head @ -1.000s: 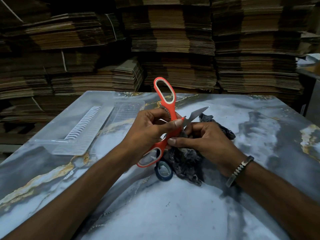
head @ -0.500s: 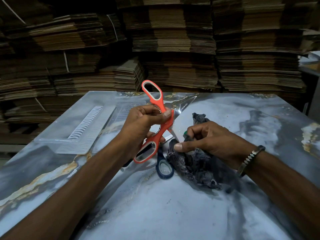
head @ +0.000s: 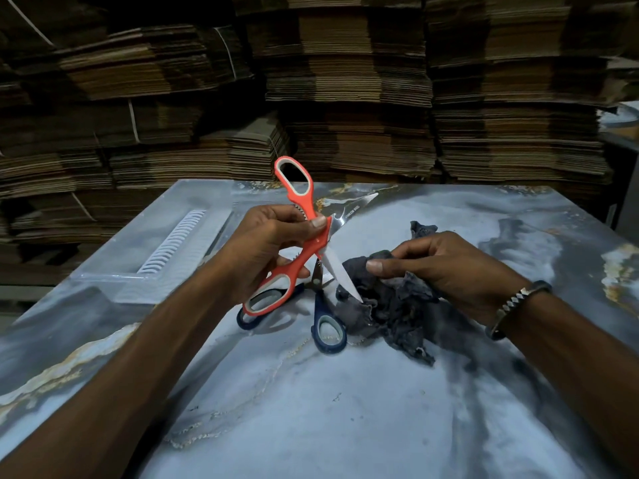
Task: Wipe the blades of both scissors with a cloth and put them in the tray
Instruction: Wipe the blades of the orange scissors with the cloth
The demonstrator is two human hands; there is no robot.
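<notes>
Orange-handled scissors (head: 304,236), one pair, are held above the table (head: 345,409) in the left hand (head: 269,247). Thumb and fingers grasp them at the pivot. Their blades are spread wide: one points up and away, the other points down, its tip at the cloth (head: 390,305).

Blue-handled scissors (head: 326,328), a second pair, lie flat on the table under the orange pair. Two handle loops are visible; the blades are mostly hidden behind the orange scissors and the cloth.

One dark grey cloth lies crumpled on the table. The right hand (head: 446,267) pinches a fold of it between thumb and fingers. A bracelet (head: 515,305) sits on the right wrist.

One clear plastic tray (head: 166,267) stands at the table's left edge, well apart from both pairs. Its transparent walls are hard to trace against the marbled surface.

Stacks of flattened cardboard (head: 345,115) fill the background; their number cannot be determined in the dim light.
</notes>
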